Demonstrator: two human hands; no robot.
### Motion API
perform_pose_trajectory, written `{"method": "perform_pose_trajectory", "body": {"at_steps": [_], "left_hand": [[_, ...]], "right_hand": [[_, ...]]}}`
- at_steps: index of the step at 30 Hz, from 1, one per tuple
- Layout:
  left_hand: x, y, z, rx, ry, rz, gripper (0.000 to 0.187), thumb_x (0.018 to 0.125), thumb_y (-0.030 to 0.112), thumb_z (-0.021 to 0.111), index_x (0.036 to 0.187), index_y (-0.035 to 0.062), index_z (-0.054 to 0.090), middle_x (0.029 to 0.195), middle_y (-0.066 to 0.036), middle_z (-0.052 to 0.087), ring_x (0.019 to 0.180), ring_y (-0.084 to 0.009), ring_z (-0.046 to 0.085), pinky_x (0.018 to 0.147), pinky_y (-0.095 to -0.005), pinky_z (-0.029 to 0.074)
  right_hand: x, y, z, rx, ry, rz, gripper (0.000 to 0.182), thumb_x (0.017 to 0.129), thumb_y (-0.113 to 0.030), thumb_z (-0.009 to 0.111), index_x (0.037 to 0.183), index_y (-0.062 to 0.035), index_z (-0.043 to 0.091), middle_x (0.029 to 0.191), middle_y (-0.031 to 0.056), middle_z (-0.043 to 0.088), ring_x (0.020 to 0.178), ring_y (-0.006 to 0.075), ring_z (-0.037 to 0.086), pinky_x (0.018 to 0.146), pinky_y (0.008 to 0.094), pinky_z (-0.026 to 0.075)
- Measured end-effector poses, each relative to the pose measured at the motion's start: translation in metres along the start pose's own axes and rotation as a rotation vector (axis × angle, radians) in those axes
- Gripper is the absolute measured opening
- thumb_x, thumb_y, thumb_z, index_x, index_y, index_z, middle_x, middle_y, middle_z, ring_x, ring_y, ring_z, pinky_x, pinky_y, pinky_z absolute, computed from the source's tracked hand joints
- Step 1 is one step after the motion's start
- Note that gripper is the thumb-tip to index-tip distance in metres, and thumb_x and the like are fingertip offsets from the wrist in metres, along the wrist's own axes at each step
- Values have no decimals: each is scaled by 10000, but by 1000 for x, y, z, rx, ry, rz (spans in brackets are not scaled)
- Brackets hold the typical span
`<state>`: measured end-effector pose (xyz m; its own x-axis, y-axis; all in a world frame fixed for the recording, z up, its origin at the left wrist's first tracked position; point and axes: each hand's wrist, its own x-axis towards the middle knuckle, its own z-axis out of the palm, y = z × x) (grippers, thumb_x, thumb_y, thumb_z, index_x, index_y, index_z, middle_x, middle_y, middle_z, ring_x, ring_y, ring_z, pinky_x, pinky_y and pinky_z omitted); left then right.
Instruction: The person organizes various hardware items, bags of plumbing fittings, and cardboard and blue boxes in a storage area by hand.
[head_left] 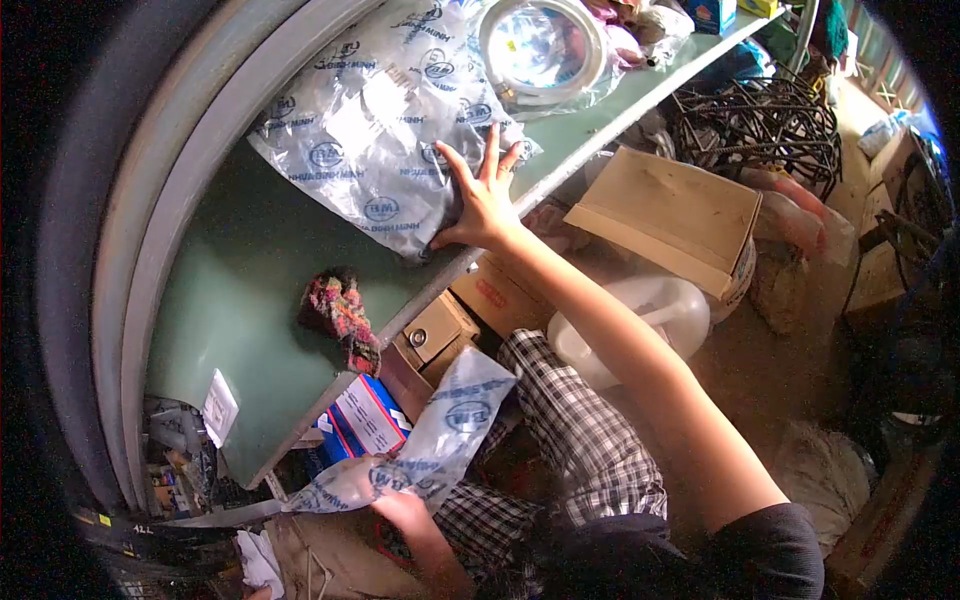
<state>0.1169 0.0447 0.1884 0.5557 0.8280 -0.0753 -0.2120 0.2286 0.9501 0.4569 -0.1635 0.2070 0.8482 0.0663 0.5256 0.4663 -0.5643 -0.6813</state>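
Note:
My right hand [485,205] reaches out with spread fingers and rests on the near edge of a large clear plastic bag [350,165] with blue printing. That bag lies flat on the green tabletop [225,330]. Low in the view, my left hand [400,508] grips a smaller, crumpled plastic bag [455,420] with similar blue print; folds of plastic partly cover its fingers. A multicoloured knitted piece [345,310] lies on the table between the two hands.
A white coiled hose [540,50] in plastic sits at the table's far end. Below the table edge are a blue box [365,415], small cardboard boxes [435,335], a translucent jug [640,320] and an open carton [670,215]. Tangled black rods [755,125] lie farther right.

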Motion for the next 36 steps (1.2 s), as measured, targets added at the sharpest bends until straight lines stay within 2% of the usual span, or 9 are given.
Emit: {"method": "perform_pose_trajectory", "body": {"at_steps": [10, 15, 18, 22, 25, 26, 31, 34, 36], "left_hand": [[-40, 6, 36, -75, -120, -141, 403, 899, 340, 360, 1092, 4, 472, 1088, -103, 499, 1011, -218, 481, 886, -377, 371], [-57, 29, 81, 115, 21, -78, 466, 843, 338, 509, 1156, -3, 458, 1125, -101, 503, 1035, -229, 486, 903, -375, 370], [-49, 51, 93, 9, -80, -111, 453, 828, 315, 543, 1144, -1, 467, 1117, -97, 508, 1026, -219, 488, 901, -357, 369], [-49, 84, 115, -139, -15, -59, 378, 838, 292, 509, 1094, 13, 500, 1029, -90, 550, 936, -227, 530, 847, -363, 411], [-48, 80, 97, -400, -444, -109, 392, 823, 274, 475, 1118, 16, 495, 1082, -109, 546, 978, -253, 530, 859, -393, 415], [-49, 78, 101, -477, -556, -118, 400, 818, 269, 470, 1127, 15, 491, 1103, -115, 542, 994, -260, 528, 866, -402, 413], [-45, 68, 127, -152, 62, -49, 427, 861, 327, 402, 1121, -8, 455, 1074, -131, 514, 980, -277, 508, 856, -414, 405], [-44, 65, 116, -108, -136, -53, 468, 842, 300, 416, 1179, -25, 430, 1160, -162, 487, 1042, -304, 489, 883, -418, 391], [-46, 67, 125, -24, 142, -37, 473, 847, 363, 435, 1133, -14, 434, 1087, -143, 491, 989, -275, 497, 861, -395, 393]], "right_hand": [[20, 15, 30, 22, 4, -37, 1207, 248, -434, 846, 1302, -300, 273, 1319, 372, -162, 1136, 618, -224, 917, 708, 24], [18, 15, 19, -68, -109, -23, 1217, 294, -490, 830, 1334, -337, 216, 1347, 341, -144, 1163, 624, -146, 886, 720, 123], [18, 27, -2, -132, -234, -6, 1112, 408, -570, 776, 1339, -383, 198, 1420, 212, -85, 1245, 538, -43, 894, 666, 195], [37, 98, -30, -92, 249, 141, 993, 570, -541, 726, 1357, -234, 205, 1401, 183, 66, 1274, 413, 92, 960, 602, 173], [74, 134, -74, -175, 692, 297, 1053, 556, -271, 799, 1357, -217, 118, 1320, 261, 109, 1192, 424, 252, 974, 469, 295], [84, 146, -76, -122, 575, 418, 1074, 543, -207, 800, 1362, -225, 106, 1295, 274, 149, 1170, 422, 291, 966, 461, 310], [137, 178, -63, 45, 598, 248, 995, 611, -58, 716, 1359, -297, 105, 1157, 256, 343, 1046, 417, 426, 891, 462, 384], [173, 195, -68, 44, 624, 16, 802, 700, 25, 589, 1338, -295, 224, 1118, 210, 430, 997, 400, 488, 850, 467, 411], [192, 190, -79, 52, 633, -191, 736, 722, 28, 572, 1318, -284, 275, 1129, 176, 439, 1046, 389, 460, 875, 446, 399]]}}
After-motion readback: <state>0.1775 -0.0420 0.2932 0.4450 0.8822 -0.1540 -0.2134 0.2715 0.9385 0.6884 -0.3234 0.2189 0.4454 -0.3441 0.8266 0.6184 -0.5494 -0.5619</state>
